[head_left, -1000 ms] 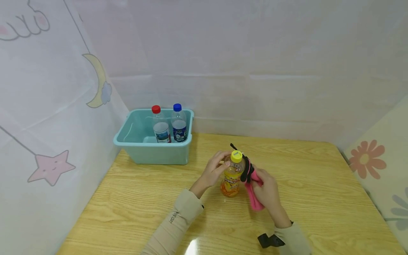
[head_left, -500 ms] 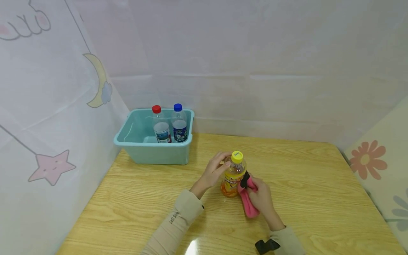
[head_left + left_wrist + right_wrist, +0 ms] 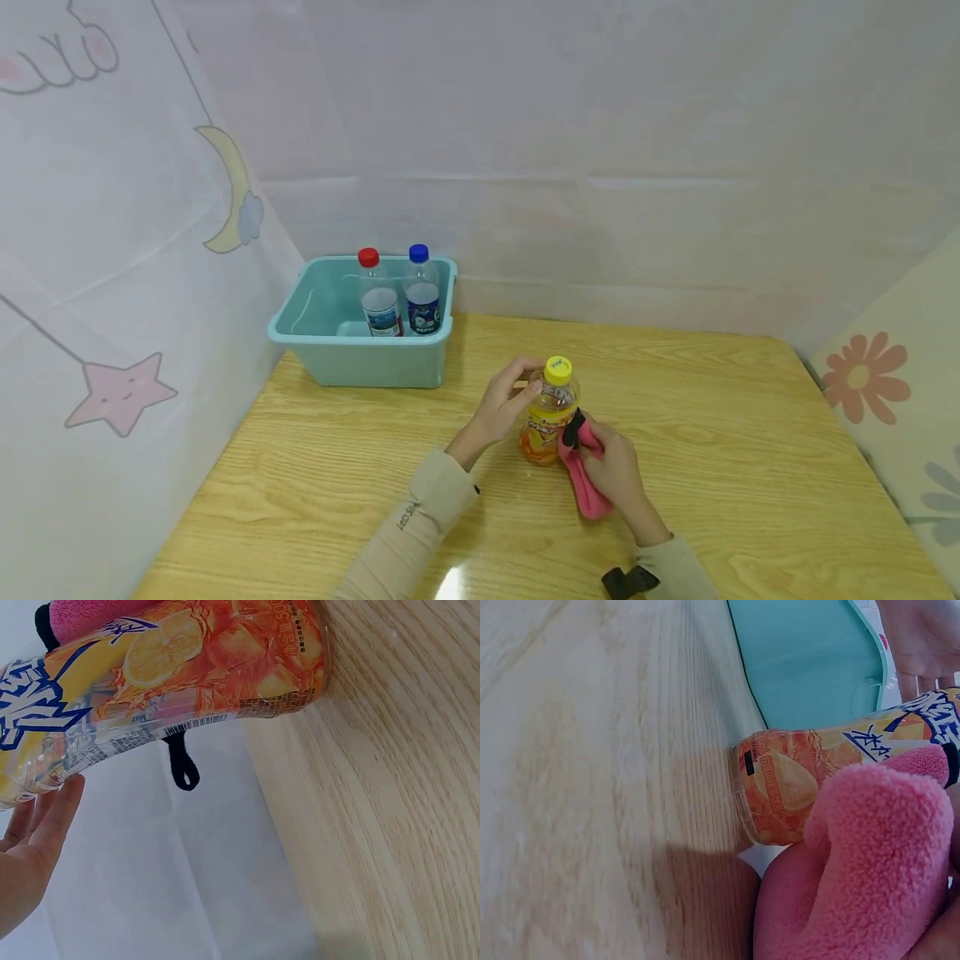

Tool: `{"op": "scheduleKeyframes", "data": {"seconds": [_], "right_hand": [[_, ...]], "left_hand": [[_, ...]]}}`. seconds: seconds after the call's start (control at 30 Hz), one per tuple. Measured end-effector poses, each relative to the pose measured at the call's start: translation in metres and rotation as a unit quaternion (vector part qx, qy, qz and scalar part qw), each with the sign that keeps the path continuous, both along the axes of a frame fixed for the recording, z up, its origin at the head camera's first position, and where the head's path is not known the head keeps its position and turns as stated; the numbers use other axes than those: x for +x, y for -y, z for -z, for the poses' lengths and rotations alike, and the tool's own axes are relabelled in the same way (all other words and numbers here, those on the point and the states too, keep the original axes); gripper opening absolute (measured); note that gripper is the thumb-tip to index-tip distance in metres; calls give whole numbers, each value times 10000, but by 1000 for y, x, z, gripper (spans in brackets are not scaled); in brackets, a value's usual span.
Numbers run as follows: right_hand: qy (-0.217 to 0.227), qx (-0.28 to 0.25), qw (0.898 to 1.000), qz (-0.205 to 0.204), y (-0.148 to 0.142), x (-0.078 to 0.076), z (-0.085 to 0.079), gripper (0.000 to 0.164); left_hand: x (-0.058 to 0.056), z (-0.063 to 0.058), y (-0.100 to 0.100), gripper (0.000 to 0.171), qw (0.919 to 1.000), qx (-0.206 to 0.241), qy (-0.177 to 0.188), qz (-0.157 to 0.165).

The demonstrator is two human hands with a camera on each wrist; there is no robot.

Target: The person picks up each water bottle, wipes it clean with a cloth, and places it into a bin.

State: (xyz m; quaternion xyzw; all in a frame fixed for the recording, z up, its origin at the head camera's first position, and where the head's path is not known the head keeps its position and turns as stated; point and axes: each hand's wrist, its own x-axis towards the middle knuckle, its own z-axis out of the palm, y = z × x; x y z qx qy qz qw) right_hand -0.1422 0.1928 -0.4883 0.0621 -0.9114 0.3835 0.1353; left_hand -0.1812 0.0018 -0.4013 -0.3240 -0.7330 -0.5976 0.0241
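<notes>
An orange-labelled drink bottle (image 3: 546, 429) with a yellow cap stands upright on the table. My left hand (image 3: 501, 400) holds its upper part, thumb in front and fingers reaching behind; in the left wrist view those fingers (image 3: 60, 814) meet the clear plastic. On the bottle's right side, my right hand (image 3: 617, 468) grips a folded pink fleecy cloth (image 3: 587, 492) with black edging against the label. Seen from the left wrist, a black hanging loop (image 3: 181, 761) of the cloth pokes out beyond the bottle. The cloth hides part of the bottle in the right wrist view.
At the back left of the wooden table (image 3: 720, 433) stands a light blue plastic basin (image 3: 375, 362). Inside it are a red-capped bottle (image 3: 381, 304) and a blue-capped bottle (image 3: 422, 296), both upright. A pale printed curtain (image 3: 600, 150) borders the table.
My right hand has brought the pink cloth down and slightly left along the bottle's side, from near its shoulder to the label. My left hand and the bottle stay in place.
</notes>
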Motion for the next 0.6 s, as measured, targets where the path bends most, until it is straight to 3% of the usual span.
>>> {"op": "scheduleKeyframes", "data": {"seconds": [0.17, 0.3, 0.47, 0.6], "right_hand": [[57, 59, 10000, 8, -3, 5, -4, 47], [40, 100, 9999, 4, -6, 7, -5, 48], [-117, 117, 9999, -43, -9, 10, -4, 48], [-198, 122, 9997, -69, -11, 13, -5, 49]], "left_hand": [[4, -2, 0, 25, 9988, -150, -339, -331], [4, 1, 0, 24, 9956, 31, -784, -519], [-7, 22, -3, 19, 9929, 416, -844, -721], [-12, 34, -3, 17, 9879, 289, -1152, -1000]]}}
